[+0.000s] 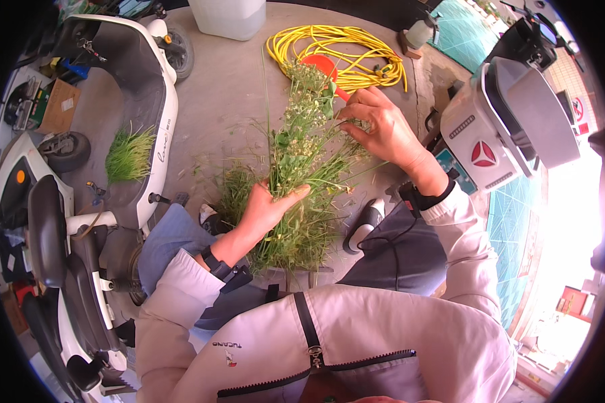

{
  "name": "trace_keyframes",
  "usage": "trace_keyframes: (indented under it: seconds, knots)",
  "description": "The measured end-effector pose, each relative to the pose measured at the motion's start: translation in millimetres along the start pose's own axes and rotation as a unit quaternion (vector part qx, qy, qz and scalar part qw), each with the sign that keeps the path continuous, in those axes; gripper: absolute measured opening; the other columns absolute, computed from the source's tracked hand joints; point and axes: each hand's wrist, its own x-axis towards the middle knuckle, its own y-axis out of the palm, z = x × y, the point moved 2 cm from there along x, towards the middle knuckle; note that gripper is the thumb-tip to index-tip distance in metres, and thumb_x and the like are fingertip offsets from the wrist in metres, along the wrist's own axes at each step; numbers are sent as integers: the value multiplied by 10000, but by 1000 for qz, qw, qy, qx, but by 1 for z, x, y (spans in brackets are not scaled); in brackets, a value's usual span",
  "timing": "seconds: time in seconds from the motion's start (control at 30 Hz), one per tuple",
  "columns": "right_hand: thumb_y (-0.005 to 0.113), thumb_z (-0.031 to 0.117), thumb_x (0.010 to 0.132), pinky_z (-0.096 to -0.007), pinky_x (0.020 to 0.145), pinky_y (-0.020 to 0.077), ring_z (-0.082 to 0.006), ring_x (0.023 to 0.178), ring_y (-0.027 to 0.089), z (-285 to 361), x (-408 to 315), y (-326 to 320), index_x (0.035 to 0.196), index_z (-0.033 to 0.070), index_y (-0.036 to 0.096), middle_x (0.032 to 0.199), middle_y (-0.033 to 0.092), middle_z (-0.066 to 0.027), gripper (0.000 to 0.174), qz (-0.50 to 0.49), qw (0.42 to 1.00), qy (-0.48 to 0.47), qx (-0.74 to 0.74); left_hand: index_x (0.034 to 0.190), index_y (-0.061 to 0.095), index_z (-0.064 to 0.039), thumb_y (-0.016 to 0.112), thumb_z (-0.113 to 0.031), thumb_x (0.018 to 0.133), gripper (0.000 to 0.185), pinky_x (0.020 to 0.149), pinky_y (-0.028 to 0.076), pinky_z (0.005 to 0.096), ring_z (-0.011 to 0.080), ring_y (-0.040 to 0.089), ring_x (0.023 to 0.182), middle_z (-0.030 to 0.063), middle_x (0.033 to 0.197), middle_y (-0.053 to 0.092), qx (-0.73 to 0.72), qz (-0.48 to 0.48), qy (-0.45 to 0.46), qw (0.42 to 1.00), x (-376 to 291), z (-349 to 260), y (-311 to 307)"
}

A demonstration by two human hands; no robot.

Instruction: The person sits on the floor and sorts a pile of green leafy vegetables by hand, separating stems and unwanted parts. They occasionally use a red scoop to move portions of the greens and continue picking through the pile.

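My left hand (263, 210) is closed around the lower stems of a bunch of green flowering plants (302, 126), which points away from me. At the bunch's right side is my right hand (383, 126), thumb and fingertips drawn close together. Whether a thin stem is pinched there, I cannot tell. Below the left hand, a loose heap of green stalks (297, 237) lies between my feet, partly covered by that hand. Beyond the bunch's tip shows a red plastic ladle (322, 65), partly hidden by the flowers and my right hand.
A coiled yellow hose (378, 45) lies ahead, near a whitish plastic tub (229, 20) and a spray bottle (421, 31). On the left stands a white electric scooter (167, 116) with a bundle of cut greens (129, 156) on its footboard. Another scooter's grey top box (489, 121) is at right.
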Motion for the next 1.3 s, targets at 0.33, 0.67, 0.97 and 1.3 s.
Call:
trace_keyframes:
  seconds: [0.33,0.67,0.97,1.3]
  knots:
    - [823,177,950,-310,925,510,-157,968,671,-3,-73,-15,979,17,801,978,768,-37,165,230,877,255,336,1174,760,1,877,-203,923,344,917,548,346,118,662,974,26,1043,779,126,267,-12,955,10,-24,-9]
    - [810,172,994,-239,916,491,-65,982,644,-25,-115,13,1109,18,729,1013,725,29,209,329,731,303,515,1348,703,-8,885,-263,927,525,1020,506,319,110,645,1101,24,1213,761,116,224,-92,963,31,-25,-33]
    - [761,87,947,-318,926,536,-167,1036,696,-46,-127,16,1039,15,751,1074,776,-80,117,167,668,438,579,1261,731,10,871,-251,931,443,982,522,323,122,662,1050,40,1133,784,223,331,-63,915,33,-15,-28]
    - [779,145,859,-357,780,469,-249,844,613,-38,-134,21,779,58,627,805,592,-62,192,209,635,367,646,1320,705,10,886,-204,914,493,1057,490,316,122,655,1122,34,1211,769,127,353,-110,921,36,-21,-28]
